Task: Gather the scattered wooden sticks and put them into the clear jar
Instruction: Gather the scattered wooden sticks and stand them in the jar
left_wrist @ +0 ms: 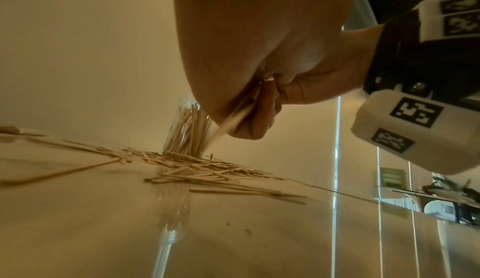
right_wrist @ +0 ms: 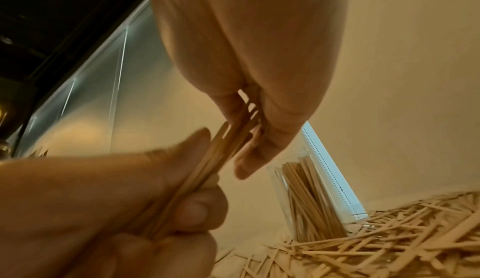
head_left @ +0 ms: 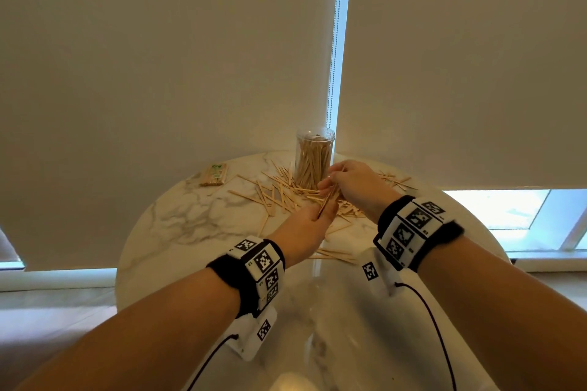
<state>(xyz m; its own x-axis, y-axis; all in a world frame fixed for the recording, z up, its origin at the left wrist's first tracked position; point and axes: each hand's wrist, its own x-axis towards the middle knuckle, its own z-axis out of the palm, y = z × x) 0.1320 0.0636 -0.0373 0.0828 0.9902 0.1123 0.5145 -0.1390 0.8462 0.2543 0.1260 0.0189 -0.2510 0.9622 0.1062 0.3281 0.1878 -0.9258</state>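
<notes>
A clear jar (head_left: pixel 314 159), partly filled with upright wooden sticks, stands at the back of the round table. Scattered sticks (head_left: pixel 282 194) lie in a loose pile in front of the jar and on both sides of it. My left hand (head_left: pixel 322 211) grips the lower part of a small bundle of sticks (head_left: pixel 328 200), held just above the pile. My right hand (head_left: pixel 330 182) pinches the bundle's upper end, close to the jar's right side. The right wrist view shows the bundle (right_wrist: pixel 223 149) between both hands, with the jar (right_wrist: pixel 309 196) behind. In the left wrist view the bundle (left_wrist: pixel 239 116) pokes out of my palm.
A wrapped pack of sticks (head_left: pixel 214 174) lies at the back left of the marble table (head_left: pixel 178 232). More loose sticks (head_left: pixel 333 255) sit near my left wrist. Roller blinds hang right behind the table. The table's rim curves round on both sides.
</notes>
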